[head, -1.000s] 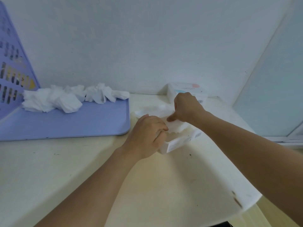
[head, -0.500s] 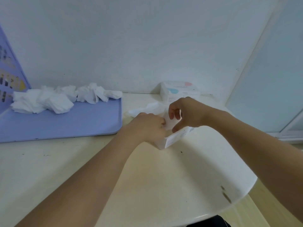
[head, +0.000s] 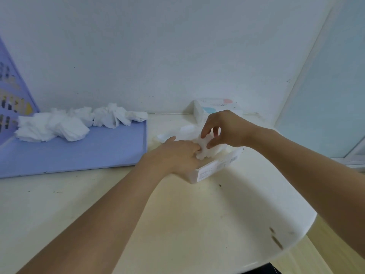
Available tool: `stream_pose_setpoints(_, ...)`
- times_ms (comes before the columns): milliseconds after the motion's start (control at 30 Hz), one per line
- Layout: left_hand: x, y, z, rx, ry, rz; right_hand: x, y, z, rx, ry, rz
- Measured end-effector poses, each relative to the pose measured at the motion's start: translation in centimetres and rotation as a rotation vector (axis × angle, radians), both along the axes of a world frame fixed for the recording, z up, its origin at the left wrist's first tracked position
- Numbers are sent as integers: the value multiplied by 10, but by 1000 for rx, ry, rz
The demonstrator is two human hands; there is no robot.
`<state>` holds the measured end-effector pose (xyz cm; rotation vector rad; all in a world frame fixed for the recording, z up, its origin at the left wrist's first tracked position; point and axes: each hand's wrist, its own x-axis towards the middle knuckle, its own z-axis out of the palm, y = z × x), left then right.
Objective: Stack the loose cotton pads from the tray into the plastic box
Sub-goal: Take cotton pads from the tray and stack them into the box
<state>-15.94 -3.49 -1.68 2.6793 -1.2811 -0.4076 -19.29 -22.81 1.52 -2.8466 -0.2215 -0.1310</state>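
Two hands are in view, the left hand [head: 178, 155] and the right hand [head: 225, 129]. One lilac tray [head: 79, 155] carries a heap of loose cotton pads [head: 65, 125], too jumbled to count. One plastic box [head: 213, 169], one carton [head: 215, 105] behind it, one lilac basket [head: 11, 103], one tabletop [head: 177, 214].

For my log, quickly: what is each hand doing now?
Left hand: fingers on the cotton pads in the box; grip unclear.
Right hand: pinches the pads.

Both hands [head: 181, 155] w/ pads [head: 205, 147] in box [head: 215, 167].
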Motion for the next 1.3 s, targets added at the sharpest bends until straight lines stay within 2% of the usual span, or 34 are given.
stream_pose_setpoints(267,2,13,5,-78,24,-52,5,0,-21,-1,-198,52)
stream_pose_setpoints(333,7,20,4,-99,17,-61,-1,4,-22,31,-249,130)
stream_pose_setpoints(400,13,28,3,-147,53,-62,-7,10,-21,30,-183,240)
stream_pose_setpoints(467,18,35,0,-194,78,-79,-7,15,-21,-93,-54,251)
stream_pose_setpoints(567,29,44,-6,-226,80,-86,1,15,-21,-347,-51,195)
stream_pose_setpoints(733,33,57,-8,-316,107,-55,10,24,-20,-394,-44,211)
stream_pose_setpoints(833,28,70,-12,-468,107,-3,4,36,-9,-292,11,159)
stream_pose_setpoints(900,30,87,-15,-626,72,53,-5,48,14,-153,-35,86)
stream_pose_setpoints(1033,51,131,-13,-886,-22,371,-16,112,48,242,-136,106)
stream_pose_setpoints(1100,67,161,-13,-918,-171,557,2,158,43,352,-96,168)
stream_pose_setpoints(1167,80,192,-18,-920,-269,719,33,202,25,321,3,154)
stream_pose_setpoints(1233,91,223,-28,-912,-316,824,73,239,-2,323,123,83)
stream_pose_setpoints(1300,97,239,-39,-913,-295,877,108,259,-27,452,199,-24)
